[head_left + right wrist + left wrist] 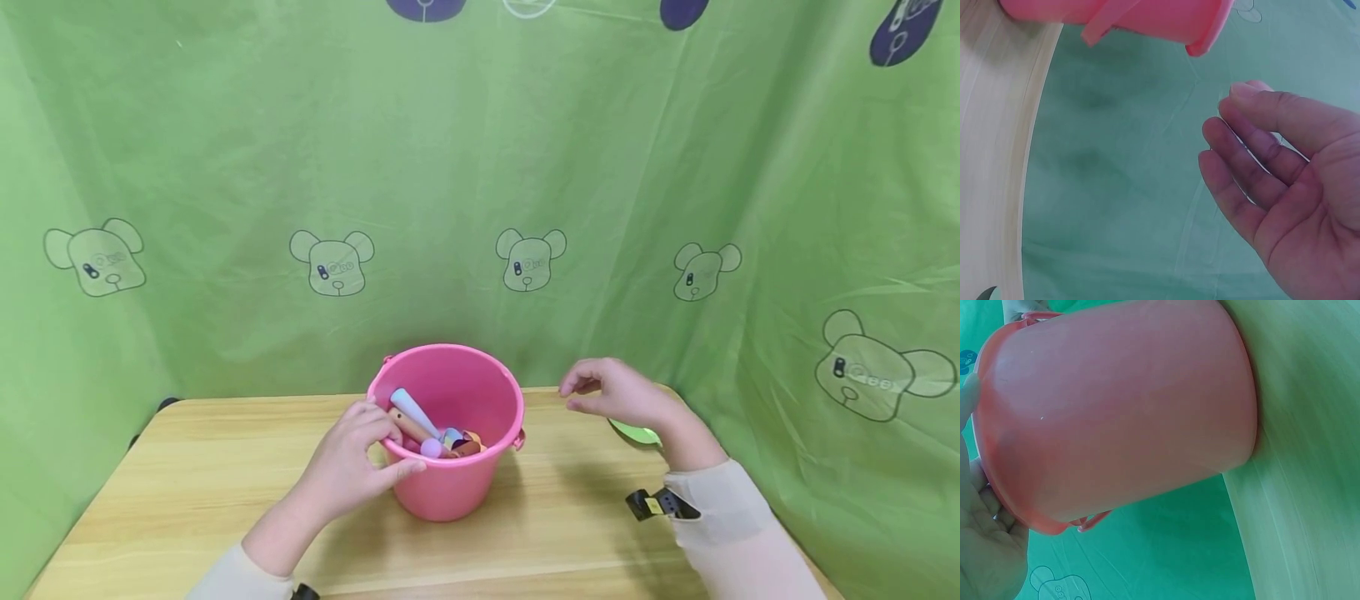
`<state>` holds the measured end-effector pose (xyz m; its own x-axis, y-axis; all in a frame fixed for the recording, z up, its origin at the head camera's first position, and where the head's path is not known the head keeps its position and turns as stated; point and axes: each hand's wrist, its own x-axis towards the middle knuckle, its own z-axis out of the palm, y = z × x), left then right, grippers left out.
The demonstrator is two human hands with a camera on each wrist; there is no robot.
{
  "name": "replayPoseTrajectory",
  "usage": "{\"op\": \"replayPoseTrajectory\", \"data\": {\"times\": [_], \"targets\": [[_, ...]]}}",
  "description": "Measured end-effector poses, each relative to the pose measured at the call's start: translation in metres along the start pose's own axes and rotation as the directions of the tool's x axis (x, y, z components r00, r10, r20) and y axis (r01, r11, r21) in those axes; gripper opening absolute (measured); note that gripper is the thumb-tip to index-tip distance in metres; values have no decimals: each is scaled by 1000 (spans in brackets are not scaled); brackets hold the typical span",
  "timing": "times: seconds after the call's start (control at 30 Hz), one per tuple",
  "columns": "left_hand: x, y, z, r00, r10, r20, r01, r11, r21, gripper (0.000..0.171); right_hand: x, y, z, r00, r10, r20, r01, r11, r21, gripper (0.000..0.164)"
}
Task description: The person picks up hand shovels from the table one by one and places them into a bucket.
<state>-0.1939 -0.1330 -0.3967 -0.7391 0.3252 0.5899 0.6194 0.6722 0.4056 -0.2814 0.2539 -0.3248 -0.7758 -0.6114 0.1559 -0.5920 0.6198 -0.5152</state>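
A pink bucket (pixel 442 492) stands upright on the wooden table, also seen from its side in the left wrist view. My left hand (pixel 348 458) grips its near left rim, fingers over the inside and thumb along the outside. Inside lie a light blue stick-like piece (pixel 414 411), a tan piece with a small hole (pixel 408 423), a lilac rounded end (pixel 431 448) and several small brown and yellow pieces; their kinds are unclear. To the right of the bucket, my right hand (pixel 618 390) hovers above the table with loosely bent fingers, holding nothing.
Partly hidden behind the right forearm, a flat bright green thing (pixel 637 433) lies on the wooden table (pixel 225 467). Green curtains (pixel 450 167) with bear-head drawings hang behind and on both sides. Each wrist wears a black strap; one strap (pixel 663 504) shows plainly on the right.
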Motion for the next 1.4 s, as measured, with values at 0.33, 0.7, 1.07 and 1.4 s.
{"op": "replayPoseTrajectory", "data": {"times": [0.33, 0.7, 1.07, 1.4], "targets": [[0, 0, 0, 1000, 8, -7, -8, 1000, 0, 39, -3, 11, -5, 999, 44, -5, -44, 999, -14, 13], [1, 0, 0, 1000, -1, 4, 1, 1000, -4, 39, -10, 31, -8, 993, 115, -26, -114, 993, 32, 12], [1, 0, 0, 1000, -6, 9, 6, 1000, -3, 36, -21, 51, -9, 986, 156, -62, -155, 988, 30, 16], [1, 1, -1, 1000, -12, 16, 12, 1000, -4, 34, -27, 65, -11, 973, 211, -93, -213, 977, -22, 19]]}}
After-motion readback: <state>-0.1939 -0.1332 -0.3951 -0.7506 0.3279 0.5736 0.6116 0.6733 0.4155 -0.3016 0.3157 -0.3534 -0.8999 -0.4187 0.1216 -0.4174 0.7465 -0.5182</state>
